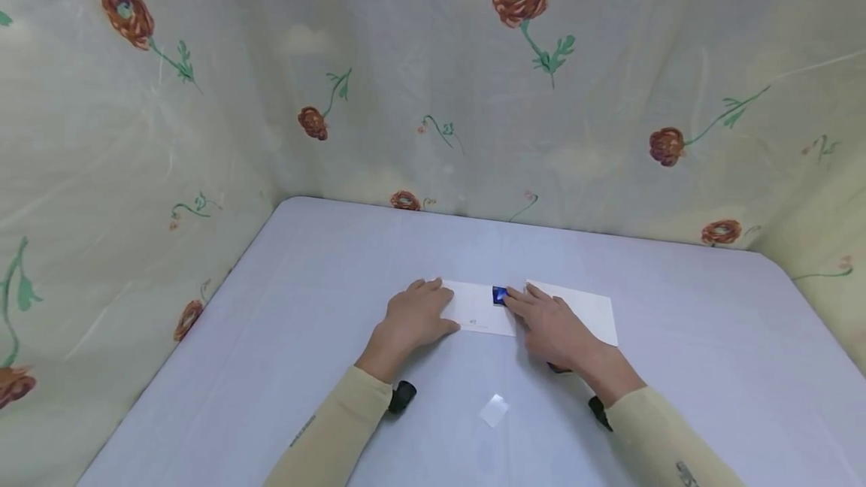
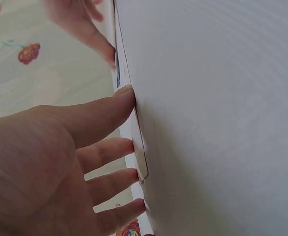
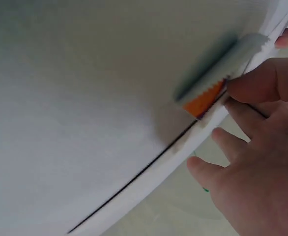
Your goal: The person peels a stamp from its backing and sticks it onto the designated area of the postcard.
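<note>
A flat white card with small print near its front edge lies on the table, a small blue stamp-like piece at its right end. My left hand rests at its left end, fingers spread and fingertips touching it. Over the card's right end, my right hand reaches with its fingertips on the blue piece. In the right wrist view, its thumb and finger pinch a small piece with a serrated edge and an orange part; blur hides what it is. A second white card lies partly beneath the right hand.
A small shiny, whitish rectangle lies on the white tabletop nearer the body, between the forearms. Flowered curtains stand close behind the table and along its sides. Dark straps or mounts show under both wrists.
</note>
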Tool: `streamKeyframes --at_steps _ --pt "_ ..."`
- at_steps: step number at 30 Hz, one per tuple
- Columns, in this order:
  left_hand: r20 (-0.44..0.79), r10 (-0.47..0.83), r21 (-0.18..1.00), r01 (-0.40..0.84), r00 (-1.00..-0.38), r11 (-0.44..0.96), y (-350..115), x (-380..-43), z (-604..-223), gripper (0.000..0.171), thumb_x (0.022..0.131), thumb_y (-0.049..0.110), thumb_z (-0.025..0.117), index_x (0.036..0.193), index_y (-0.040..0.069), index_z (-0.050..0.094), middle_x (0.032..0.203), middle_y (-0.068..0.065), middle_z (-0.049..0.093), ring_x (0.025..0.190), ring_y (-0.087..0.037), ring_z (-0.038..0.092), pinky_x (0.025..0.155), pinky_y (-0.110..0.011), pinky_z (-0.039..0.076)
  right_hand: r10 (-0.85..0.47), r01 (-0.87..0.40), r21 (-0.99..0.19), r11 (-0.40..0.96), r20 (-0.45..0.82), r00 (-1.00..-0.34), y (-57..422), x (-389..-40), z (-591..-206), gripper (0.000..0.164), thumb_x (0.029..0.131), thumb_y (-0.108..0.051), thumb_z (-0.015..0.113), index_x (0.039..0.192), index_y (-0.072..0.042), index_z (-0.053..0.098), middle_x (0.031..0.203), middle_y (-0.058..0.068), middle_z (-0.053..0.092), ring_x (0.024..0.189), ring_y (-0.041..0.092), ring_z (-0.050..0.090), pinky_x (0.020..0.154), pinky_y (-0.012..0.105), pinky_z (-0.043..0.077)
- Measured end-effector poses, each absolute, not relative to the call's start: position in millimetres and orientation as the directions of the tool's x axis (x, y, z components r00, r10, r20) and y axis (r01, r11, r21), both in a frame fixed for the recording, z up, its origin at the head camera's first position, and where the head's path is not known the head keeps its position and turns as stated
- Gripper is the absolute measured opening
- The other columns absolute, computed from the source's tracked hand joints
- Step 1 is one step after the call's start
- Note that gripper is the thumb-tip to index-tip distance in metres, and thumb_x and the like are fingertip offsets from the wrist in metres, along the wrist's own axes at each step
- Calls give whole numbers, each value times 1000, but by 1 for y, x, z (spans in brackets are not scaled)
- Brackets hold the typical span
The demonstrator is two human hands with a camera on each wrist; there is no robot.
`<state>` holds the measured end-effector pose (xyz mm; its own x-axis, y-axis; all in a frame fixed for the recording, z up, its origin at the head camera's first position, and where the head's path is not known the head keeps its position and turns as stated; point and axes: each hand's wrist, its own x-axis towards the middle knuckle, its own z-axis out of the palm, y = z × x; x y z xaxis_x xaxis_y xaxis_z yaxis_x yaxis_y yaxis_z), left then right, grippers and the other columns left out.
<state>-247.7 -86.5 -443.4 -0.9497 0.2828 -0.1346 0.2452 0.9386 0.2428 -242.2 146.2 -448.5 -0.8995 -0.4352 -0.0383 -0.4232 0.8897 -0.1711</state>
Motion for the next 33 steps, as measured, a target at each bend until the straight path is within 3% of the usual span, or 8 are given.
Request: streamKeyframes --at_steps 9,23,33 --pt "-148 274 231 236 -950 944 -86 -249 -443 59 94 44 65 145 18 51 159 -4 39 149 -28 34 118 -47 35 -401 -360 -281 890 -103 -910 146 -248 -445 51 96 -1 43 146 -6 49 158 12 39 147 46 28 115 64 29" --pt "-160 270 231 230 -949 945 -82 -247 -444 59 94 44 64 146 19 50 160 -4 38 149 -27 33 118 -46 35 -425 -401 -183 898 -123 -897 142 -244 -444 56 94 -4 42 150 -7 42 161 11 35 149 44 25 113 71 24" --pt "-150 282 254 239 -948 937 -85 -248 -444 57 94 42 65 144 17 52 159 -6 39 149 -28 34 117 -48 36 -441 -429 -137 893 -75 -894 136 -243 -446 53 96 -6 39 149 -5 44 159 11 39 148 42 30 111 69 29"
